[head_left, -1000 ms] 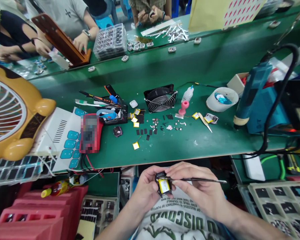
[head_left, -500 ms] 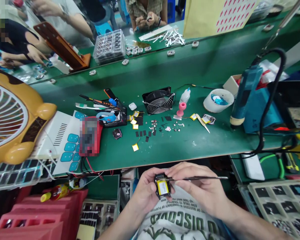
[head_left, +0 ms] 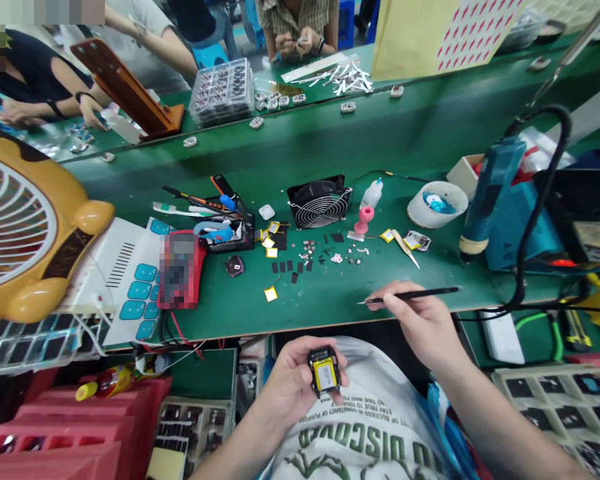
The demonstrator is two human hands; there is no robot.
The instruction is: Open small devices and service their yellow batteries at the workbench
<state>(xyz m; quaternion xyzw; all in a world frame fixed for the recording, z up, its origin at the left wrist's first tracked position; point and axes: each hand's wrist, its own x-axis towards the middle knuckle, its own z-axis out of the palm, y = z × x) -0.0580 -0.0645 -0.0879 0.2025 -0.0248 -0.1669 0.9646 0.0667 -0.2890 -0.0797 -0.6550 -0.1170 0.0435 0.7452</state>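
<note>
Your bench (head_left: 320, 315), left end: one yellow animal-shaped fan (head_left: 43, 227); one red meter (head_left: 181, 270) near the front edge. Toward the back edge, from your left: one black tool holder (head_left: 243, 235); one square black fan (head_left: 320, 202); one clear bottle (head_left: 371, 195), blue-tipped; one white tub (head_left: 424, 213), blue contents. Right end: one teal handheld tool (head_left: 496, 190) beside a teal box (head_left: 517, 230). Beyond the green partition (head_left: 415, 133): one clear compartment box (head_left: 223, 92); loose white strips (head_left: 350, 79).

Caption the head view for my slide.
Left hand holds a black-framed device; right hand holds a pointed tool over the green bench.
</note>
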